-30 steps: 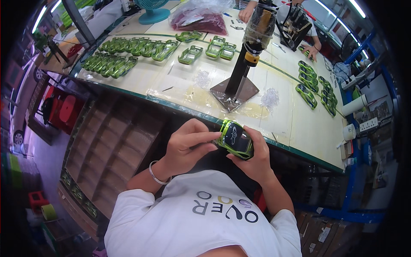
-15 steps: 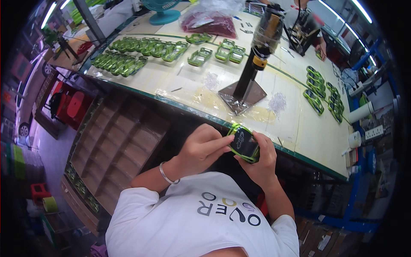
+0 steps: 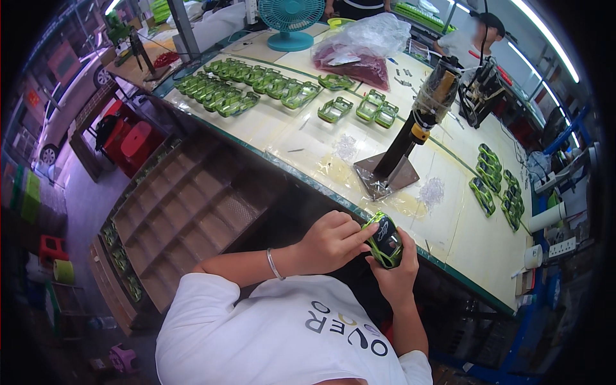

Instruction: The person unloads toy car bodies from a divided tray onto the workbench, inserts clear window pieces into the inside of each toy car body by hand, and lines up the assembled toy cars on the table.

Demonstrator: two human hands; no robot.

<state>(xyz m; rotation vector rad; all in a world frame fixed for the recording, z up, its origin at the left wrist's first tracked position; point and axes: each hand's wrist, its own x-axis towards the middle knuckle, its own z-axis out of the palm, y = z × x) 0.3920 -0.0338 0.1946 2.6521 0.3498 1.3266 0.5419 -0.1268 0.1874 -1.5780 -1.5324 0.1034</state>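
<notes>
A toy car body [image 3: 386, 242], bright green round a dark top, is held up just off the table's near edge. My right hand [image 3: 399, 268] grips its right side, thumb toward me and fingers behind. From the left, my left hand [image 3: 333, 240] is closed, its fingers bent and the index fingertip pressed on the car body's left edge; whether a small piece is pinched there is hidden. Beyond both hands a dark post tool on a flat metal base [image 3: 389, 173] stands on the table.
Rows of green car shells [image 3: 240, 83] fill the table's far left. Finished-looking dark and green ones [image 3: 489, 168] lie at right. A clear bag of dark red parts [image 3: 359, 67] and a teal fan [image 3: 290, 40] stand behind. Left below, a brown divided tray [image 3: 186, 205]. A person [image 3: 478, 38] sits across.
The whole view has shifted, so table and hands appear lower and further right. The car body is tilted differently in my right hand; my left fingers stay at its left edge.
</notes>
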